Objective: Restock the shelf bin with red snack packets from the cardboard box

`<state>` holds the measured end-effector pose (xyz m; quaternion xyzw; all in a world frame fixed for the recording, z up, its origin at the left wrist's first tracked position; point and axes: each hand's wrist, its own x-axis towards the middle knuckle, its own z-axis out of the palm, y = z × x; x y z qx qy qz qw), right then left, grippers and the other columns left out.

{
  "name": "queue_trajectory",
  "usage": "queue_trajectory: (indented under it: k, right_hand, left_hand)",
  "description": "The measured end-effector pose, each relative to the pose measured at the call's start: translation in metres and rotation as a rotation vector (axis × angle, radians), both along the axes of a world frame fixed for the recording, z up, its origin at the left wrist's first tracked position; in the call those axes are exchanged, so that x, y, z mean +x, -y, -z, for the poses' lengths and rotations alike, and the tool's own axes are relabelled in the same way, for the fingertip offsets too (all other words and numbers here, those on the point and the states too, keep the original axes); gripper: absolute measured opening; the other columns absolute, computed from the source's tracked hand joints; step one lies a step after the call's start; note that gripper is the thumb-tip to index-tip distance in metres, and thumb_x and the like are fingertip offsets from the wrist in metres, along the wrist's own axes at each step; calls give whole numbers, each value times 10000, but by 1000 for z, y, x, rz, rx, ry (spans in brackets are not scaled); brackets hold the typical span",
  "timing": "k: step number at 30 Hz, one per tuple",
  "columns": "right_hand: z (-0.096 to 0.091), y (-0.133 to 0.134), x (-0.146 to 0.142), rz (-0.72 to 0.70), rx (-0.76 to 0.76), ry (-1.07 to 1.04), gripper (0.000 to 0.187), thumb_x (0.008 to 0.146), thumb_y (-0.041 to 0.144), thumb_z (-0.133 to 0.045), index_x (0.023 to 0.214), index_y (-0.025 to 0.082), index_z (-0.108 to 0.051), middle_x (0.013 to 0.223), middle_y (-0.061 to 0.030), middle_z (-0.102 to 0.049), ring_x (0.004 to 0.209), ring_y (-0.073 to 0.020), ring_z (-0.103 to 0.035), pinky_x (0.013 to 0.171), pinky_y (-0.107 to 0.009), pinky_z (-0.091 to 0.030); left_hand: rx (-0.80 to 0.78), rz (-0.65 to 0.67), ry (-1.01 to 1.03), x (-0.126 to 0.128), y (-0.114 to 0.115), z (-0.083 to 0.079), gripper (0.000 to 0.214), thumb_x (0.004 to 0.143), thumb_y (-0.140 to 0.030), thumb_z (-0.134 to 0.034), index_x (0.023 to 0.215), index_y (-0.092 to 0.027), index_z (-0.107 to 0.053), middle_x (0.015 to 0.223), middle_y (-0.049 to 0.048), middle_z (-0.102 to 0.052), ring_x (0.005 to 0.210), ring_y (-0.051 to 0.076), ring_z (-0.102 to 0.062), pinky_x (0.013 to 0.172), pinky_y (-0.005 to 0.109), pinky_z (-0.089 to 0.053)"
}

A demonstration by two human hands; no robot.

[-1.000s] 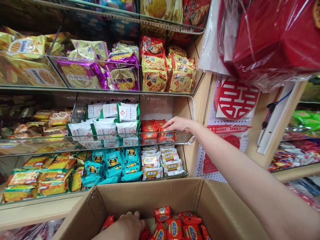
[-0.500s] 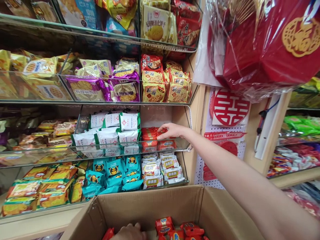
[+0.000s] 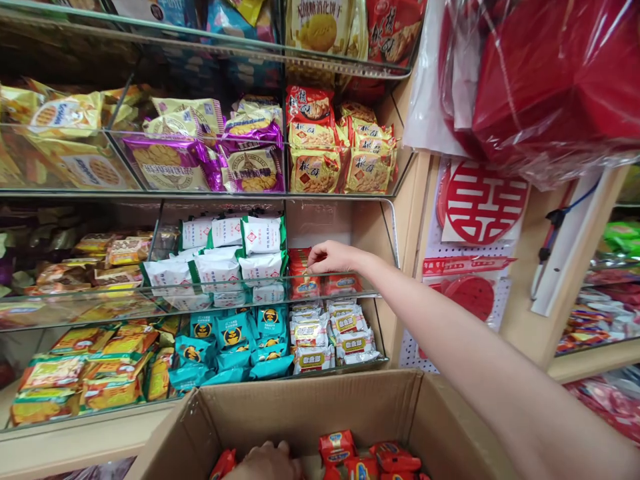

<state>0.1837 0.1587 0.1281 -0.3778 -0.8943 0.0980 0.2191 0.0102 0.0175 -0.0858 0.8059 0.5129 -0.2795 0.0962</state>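
Observation:
My right hand reaches into a shelf compartment over a row of red snack packets. Its fingers are bent down and pressed together at the tops of the packets; whether one is pinched between the tips is hidden. Low in the view, my left hand is inside a brown cardboard box. Only its back and knuckles show, somewhat blurred, so its grip is hidden. Just left of it lies a red packet. More red packets lie in the box to its right.
A clear front strip runs along the shelf below my right hand. White-and-green packets fill the neighbouring compartment. Teal packets and white packets sit one shelf lower. A plastic-wrapped red item hangs at upper right.
The view has shifted slightly, the shelves now sitting a little further right. My right hand's fingers have drawn together and bent down at the red packets. My left hand stays in the box.

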Motion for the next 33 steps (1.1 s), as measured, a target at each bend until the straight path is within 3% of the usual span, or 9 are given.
queue_trajectory:
  k: [6,11,15,21,26,33]
  right_hand:
    - [1,6,1,-30,50,3,298,582,423,-648,681,152,-572,683,7,-582,608,-99,-482,543,-215,-334]
    - [3,2,-1,104,173,41,256,613,417,-600,629,167,-549,615,20,-549,548,-91,-436,505,-221,-288]
    - [4,2,-3,143,219,56,287,611,446,-580,594,171,-501,570,31,-506,518,-84,-402,478,-221,-252]
    - [3,3,-3,135,196,70,308,622,469,-593,633,169,-522,625,12,-537,557,-94,-425,505,-222,-270]
    - [3,9,-2,114,144,-40,463,645,627,-526,695,169,-569,706,-18,-600,615,-122,-500,539,-235,-310]
    - [-5,21,3,250,397,-233,436,805,526,-402,678,156,-595,710,-42,-609,666,-138,-521,589,-246,-320]
  left_hand:
    - [-15,23,13,2,4,-7,477,663,-157,-594,1140,-169,-589,1156,204,-571,1007,392,-550,777,499,-473]
    - [2,48,74,-1,9,-14,507,693,-380,-568,1142,-146,-587,1147,223,-570,1003,407,-544,791,526,-453]
    - [4,49,91,0,12,-18,527,687,-421,-539,1140,-155,-591,1138,220,-578,987,407,-551,780,526,-456]
    - [21,51,90,-1,13,-16,490,691,-391,-544,1130,-178,-597,1120,202,-590,978,384,-562,782,517,-459]
    - [-5,42,66,0,10,-15,491,690,-311,-562,1167,-196,-567,1155,204,-569,1015,389,-543,788,521,-455]
    - [-30,25,55,1,6,-15,501,659,-123,-519,1153,-183,-579,1153,208,-571,1014,397,-545,772,516,-456]
